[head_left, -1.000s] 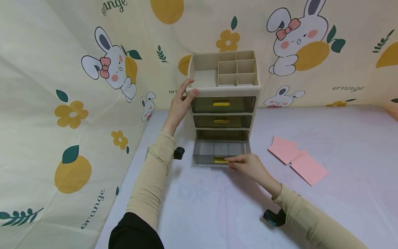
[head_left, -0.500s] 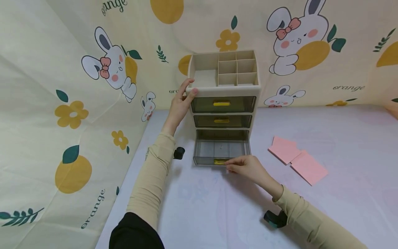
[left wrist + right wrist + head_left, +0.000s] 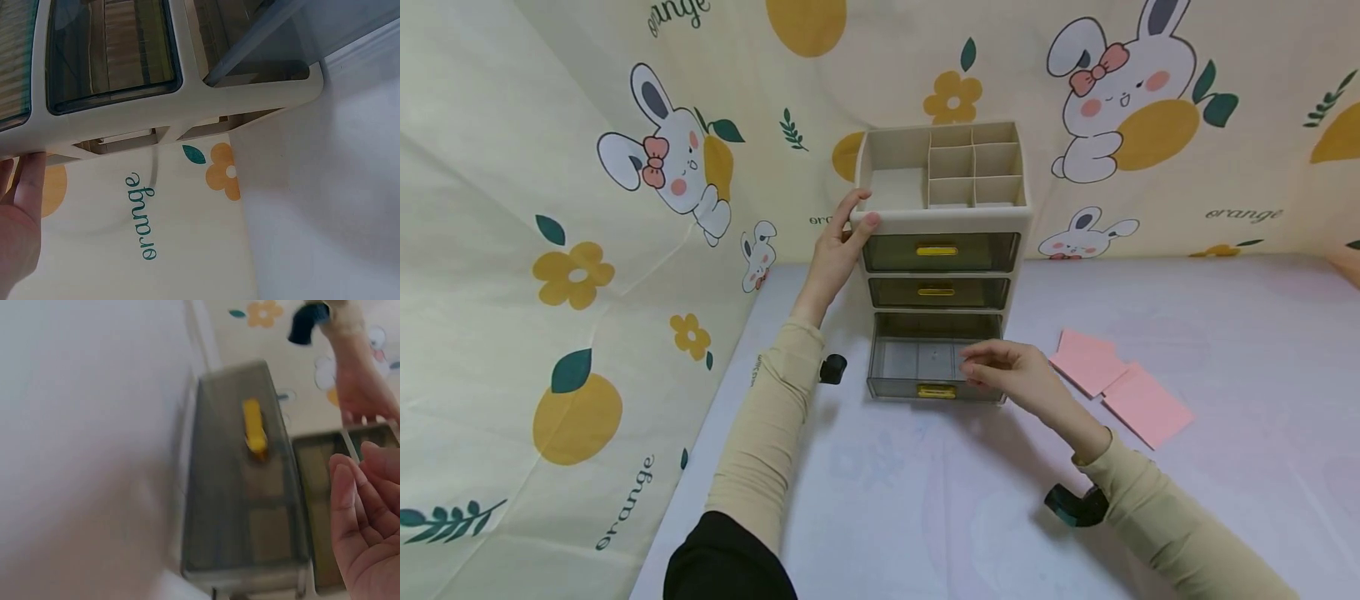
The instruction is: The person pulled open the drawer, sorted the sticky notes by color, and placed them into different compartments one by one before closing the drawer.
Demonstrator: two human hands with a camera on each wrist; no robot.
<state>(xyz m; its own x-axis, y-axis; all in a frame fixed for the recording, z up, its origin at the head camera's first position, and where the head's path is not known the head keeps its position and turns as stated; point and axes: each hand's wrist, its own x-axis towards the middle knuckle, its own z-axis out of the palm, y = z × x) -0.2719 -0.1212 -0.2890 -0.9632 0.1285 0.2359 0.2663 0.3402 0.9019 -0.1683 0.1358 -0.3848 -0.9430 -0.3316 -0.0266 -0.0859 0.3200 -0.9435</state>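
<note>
A cream desktop drawer organizer (image 3: 951,220) stands against the back cloth, with an open compartment tray on top. Its upper and middle smoky drawers are closed. The bottom drawer (image 3: 891,388) is pulled out, and no items show inside. My left hand (image 3: 835,254) grips the organizer's top left corner, thumb on the front edge and fingers at the side. Apart from the yellow handle (image 3: 937,391), my right hand (image 3: 1018,375) hovers over the right front corner of the pulled-out drawer. Its fingers are loosely bent with nothing between them, as the fingers (image 3: 344,487) in the right wrist view also show.
Two overlapping lots of pink paper squares (image 3: 1146,406) lie on the pale tabletop (image 3: 880,517), right of the organizer. A printed rabbit-and-orange cloth (image 3: 647,350) rises at the left and back. Black wrist devices (image 3: 1077,506) sit at both sleeves.
My right hand has let go of the bottom drawer's yellow handle and moved up and to the right. The drawer stays pulled out. My left hand keeps its place.
</note>
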